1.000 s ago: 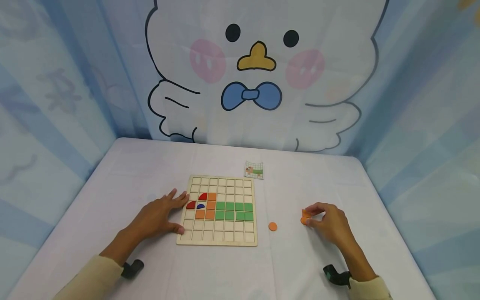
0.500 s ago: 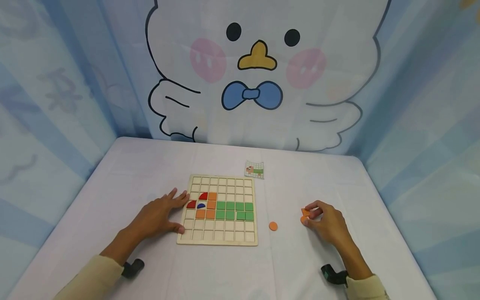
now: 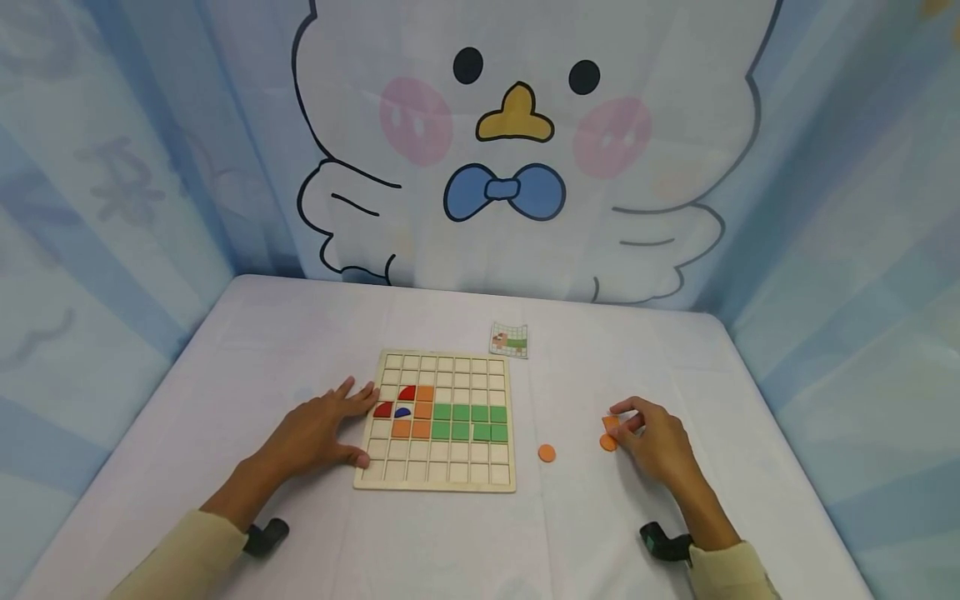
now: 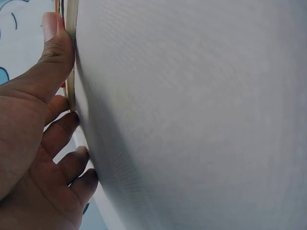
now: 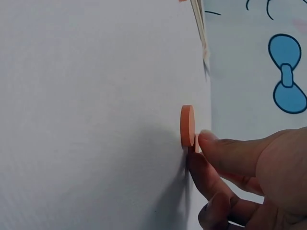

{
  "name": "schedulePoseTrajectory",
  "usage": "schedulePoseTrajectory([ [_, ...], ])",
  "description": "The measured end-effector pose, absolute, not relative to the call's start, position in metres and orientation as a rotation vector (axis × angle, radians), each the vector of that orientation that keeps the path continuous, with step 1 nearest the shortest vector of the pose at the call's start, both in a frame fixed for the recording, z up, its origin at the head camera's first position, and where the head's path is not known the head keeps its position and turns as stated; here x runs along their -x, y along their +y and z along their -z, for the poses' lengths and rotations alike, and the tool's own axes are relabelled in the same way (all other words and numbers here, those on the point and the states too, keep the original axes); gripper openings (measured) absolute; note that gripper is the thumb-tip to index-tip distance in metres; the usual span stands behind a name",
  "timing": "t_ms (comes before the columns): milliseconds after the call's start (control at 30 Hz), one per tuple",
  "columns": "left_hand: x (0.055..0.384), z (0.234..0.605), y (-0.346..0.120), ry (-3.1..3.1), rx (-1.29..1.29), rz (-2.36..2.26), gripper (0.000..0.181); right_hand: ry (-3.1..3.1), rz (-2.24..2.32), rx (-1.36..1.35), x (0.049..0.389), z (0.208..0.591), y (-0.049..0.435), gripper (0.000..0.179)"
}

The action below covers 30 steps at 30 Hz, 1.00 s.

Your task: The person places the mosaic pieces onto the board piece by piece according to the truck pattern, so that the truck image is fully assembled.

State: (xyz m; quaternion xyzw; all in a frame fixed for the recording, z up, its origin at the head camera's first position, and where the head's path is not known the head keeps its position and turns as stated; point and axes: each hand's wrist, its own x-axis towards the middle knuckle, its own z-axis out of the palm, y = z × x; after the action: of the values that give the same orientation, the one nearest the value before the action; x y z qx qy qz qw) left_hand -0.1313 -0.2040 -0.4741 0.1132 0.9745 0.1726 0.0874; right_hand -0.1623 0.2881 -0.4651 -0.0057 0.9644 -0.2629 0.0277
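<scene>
My left hand (image 3: 318, 427) rests at the left edge of a wooden grid board (image 3: 448, 473), fingers spread, thumb on its near left corner. Green, orange and red tiles and one with a blue half-circle fill several of the board's cells. To the right, my right hand (image 3: 660, 443) pinches an orange square tile (image 3: 609, 422) between thumb and index finger, low over the table. Just in front of that tile lies an orange disc (image 5: 187, 125), partly covering it in the right wrist view. A second orange disc (image 3: 547, 453) lies between the board and my right hand.
A small picture card (image 3: 509, 340) with a grid pattern lies behind the board's far right corner. The white-covered table (image 3: 450, 546) ends at a printed curtain (image 3: 510, 242), with blue curtains on both sides.
My right thumb has drawn back from the nearer orange disc, which now shows whole beside the orange square tile. My left hand and the board stay where they were.
</scene>
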Motion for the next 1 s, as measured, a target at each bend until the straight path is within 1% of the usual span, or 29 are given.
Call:
schedulePoseTrajectory([
  [200, 0.131, 0.475, -0.204, 2.899, -0.335, -0.534, 0.111, 3.000, 0.786, -0.004, 0.170, 0.466, 0.288, 0.021],
  [467, 0.130, 0.474, -0.205, 2.893, -0.323, -0.538, 0.111, 2.974, 0.832, -0.040, 0.175, 0.465, 0.291, 0.026],
  [567, 0.130, 0.474, -0.205, 2.895, -0.327, -0.533, 0.111, 2.951, 0.891, -0.031, 0.176, 0.464, 0.287, 0.023],
  [767, 0.131, 0.475, -0.205, 2.896, -0.334, -0.526, 0.111, 2.895, 1.018, 0.006, 0.176, 0.461, 0.268, 0.015],
  [1000, 0.131, 0.476, -0.205, 2.908, -0.327, -0.536, 0.109, 2.922, 1.043, 0.147, 0.176, 0.455, 0.233, 0.015],
])
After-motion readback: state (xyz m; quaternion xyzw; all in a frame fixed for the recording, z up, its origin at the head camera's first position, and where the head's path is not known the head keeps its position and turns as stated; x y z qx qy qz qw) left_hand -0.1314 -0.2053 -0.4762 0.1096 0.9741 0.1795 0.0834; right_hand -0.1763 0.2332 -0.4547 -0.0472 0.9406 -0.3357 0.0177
